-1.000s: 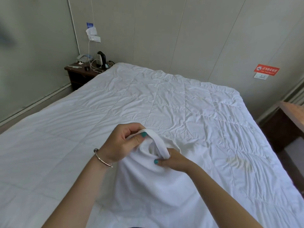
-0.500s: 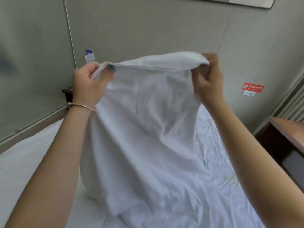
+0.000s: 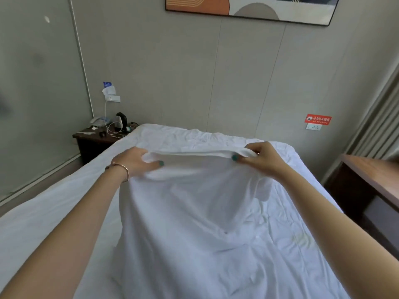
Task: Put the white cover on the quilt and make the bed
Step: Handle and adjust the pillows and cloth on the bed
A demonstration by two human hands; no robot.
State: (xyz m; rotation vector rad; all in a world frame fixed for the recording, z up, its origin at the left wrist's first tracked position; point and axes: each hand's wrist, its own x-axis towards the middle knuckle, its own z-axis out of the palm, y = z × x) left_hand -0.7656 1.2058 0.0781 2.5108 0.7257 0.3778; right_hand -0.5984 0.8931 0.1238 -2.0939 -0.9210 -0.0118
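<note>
The white cover [image 3: 194,212] is thin, soft cotton-like cloth, creased and slightly see-through where it hangs. Its top edge is a rolled, doubled hem, pulled into a nearly straight line that runs left to right across the bed. From that edge the cloth drapes toward the person in a long, loose sheet, so its long axis lies along the bed, head to foot.

The left hand [image 3: 135,161] has a closed grip on the left end of the hem, fingers curled over it and the thumb pressed beneath. The right hand [image 3: 259,157] pinches the right end the same way, cloth bunched under its fingers. Both hands hold the edge raised just above the quilt [image 3: 216,137].

The quilt is puffier, stitched in squares, wrinkled, and spread flat over the bed. A thin metal bangle [image 3: 124,171] circles the left wrist. A dark wooden nightstand [image 3: 90,141] stands beside the bed's far left corner.
</note>
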